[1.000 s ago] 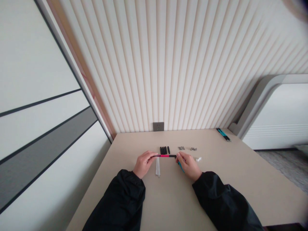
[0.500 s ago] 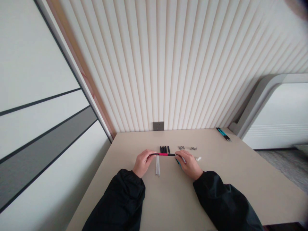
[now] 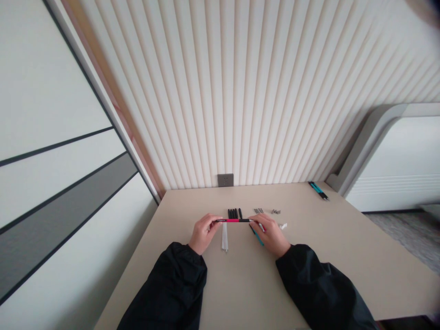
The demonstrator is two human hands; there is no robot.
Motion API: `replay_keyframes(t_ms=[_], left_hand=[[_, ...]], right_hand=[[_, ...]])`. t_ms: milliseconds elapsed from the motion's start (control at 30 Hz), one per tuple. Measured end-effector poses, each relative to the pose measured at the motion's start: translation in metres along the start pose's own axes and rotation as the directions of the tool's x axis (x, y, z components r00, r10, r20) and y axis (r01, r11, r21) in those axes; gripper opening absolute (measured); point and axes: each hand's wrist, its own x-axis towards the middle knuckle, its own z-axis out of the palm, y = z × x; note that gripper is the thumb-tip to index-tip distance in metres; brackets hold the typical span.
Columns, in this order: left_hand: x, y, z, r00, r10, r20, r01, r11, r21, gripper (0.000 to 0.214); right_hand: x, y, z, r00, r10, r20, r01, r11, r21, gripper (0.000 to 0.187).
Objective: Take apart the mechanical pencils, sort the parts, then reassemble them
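A pink and black pen is held level between my two hands above the table. My left hand pinches its black end, and my right hand grips the other end, where the tip is partly covered by fingers. Just under the pen lie several thin white refills. Behind it, black grips lie in a row. A blue pen barrel rests beneath my right hand, partly hidden by it.
Small springs, metal tips and white pieces lie on the table. Blue and black pens rest at the back right corner. A wall socket sits behind the table, a white cabinet to the left.
Both hands keep hold of the pen in nearly the same place. Slightly more of the blue barrel shows beneath my right hand.
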Motion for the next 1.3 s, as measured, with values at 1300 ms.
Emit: replay_keyframes(t_ms=[1300], left_hand=[[0.002,0.029,0.029,0.912,-0.405,0.067,0.351,0.685,-0.638,0.053]], right_hand=[[-0.011,-0.038,0.043,0.98,-0.136,0.142,0.159,0.974,-0.159,0.018]])
